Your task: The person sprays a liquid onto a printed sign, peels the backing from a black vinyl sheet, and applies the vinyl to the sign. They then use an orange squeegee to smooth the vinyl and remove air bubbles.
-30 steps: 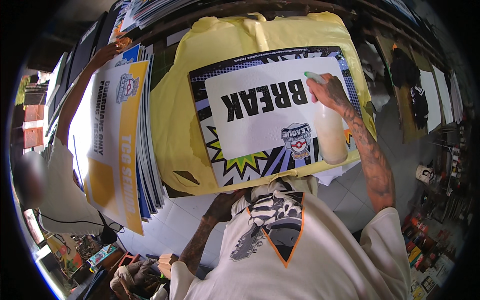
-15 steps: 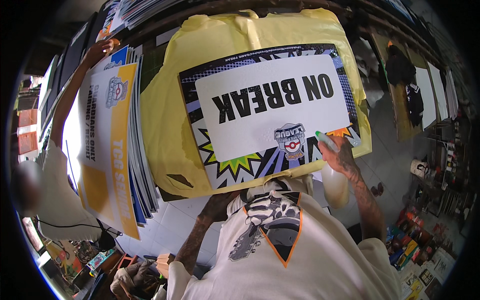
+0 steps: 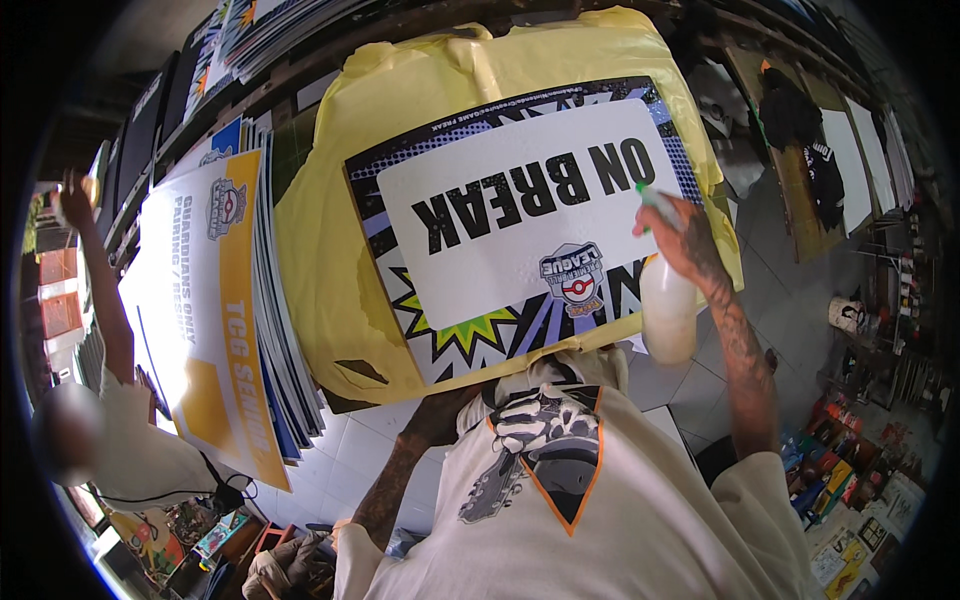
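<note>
My right hand (image 3: 685, 240) grips a spray bottle (image 3: 668, 315) with a green nozzle and a cloudy, pale body. Its nozzle is above the right part of a printed sign (image 3: 510, 265), which has a white panel, bold black lettering and a purple, green and orange comic-style border. Small droplets dot the panel. Beneath the sign lies wrinkled yellow sheeting (image 3: 320, 240), torn near its lower left corner. My left hand (image 3: 445, 412) is low at the near edge of the sheeting; its fingers are hidden there.
A stack of printed boards (image 3: 225, 300) leans close on the left. Beyond it another person (image 3: 150, 440) stands with one arm raised. More boards (image 3: 290, 40) lie at the far left. Dark cloth (image 3: 800, 120) hangs over a panel at the right, and assorted goods (image 3: 850, 450) fill the lower right.
My right hand has moved farther over the sign with the spray bottle, which is now higher. The other person's hand has shifted left, away from the stacked boards.
</note>
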`<state>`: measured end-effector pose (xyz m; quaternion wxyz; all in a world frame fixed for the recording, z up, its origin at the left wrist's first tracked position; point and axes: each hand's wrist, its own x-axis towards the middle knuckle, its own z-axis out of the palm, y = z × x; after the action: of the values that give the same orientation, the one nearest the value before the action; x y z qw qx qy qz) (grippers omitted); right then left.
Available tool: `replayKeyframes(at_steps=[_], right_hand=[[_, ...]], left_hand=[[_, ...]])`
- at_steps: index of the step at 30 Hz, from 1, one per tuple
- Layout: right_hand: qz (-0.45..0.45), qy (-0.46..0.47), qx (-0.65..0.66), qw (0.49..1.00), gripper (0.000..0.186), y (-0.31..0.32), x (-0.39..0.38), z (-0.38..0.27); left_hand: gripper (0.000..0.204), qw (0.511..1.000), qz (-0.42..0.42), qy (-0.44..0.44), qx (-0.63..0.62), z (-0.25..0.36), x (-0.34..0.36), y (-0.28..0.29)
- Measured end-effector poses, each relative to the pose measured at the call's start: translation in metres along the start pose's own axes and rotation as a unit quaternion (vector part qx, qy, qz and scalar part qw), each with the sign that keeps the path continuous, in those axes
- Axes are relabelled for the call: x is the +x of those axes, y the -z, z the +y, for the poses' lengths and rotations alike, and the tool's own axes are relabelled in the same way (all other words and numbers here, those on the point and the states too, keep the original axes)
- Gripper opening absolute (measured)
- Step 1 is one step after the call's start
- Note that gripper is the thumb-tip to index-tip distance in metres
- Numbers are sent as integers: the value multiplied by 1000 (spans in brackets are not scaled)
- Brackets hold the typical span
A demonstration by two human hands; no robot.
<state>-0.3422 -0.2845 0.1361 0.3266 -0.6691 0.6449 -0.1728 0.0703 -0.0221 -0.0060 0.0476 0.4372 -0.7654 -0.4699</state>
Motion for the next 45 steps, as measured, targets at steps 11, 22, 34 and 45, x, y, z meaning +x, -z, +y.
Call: replayKeyframes(at_steps=[11,22,34,45], right_hand=[[10,-56,27,998,40,6,68,9],[-19,-90,21,996,29,20,29,12],[-4,-169,74,983,30,-21,-74,52],[0,-172,60,983,31,0,-61,65]], left_hand=[[83,999,-14,49,14,0,-3,-9],[80,997,-46,57,-6,7,0,5],[81,999,-30,13,7,-2,2,3],[82,999,-27,-2,16,-3,4,7]])
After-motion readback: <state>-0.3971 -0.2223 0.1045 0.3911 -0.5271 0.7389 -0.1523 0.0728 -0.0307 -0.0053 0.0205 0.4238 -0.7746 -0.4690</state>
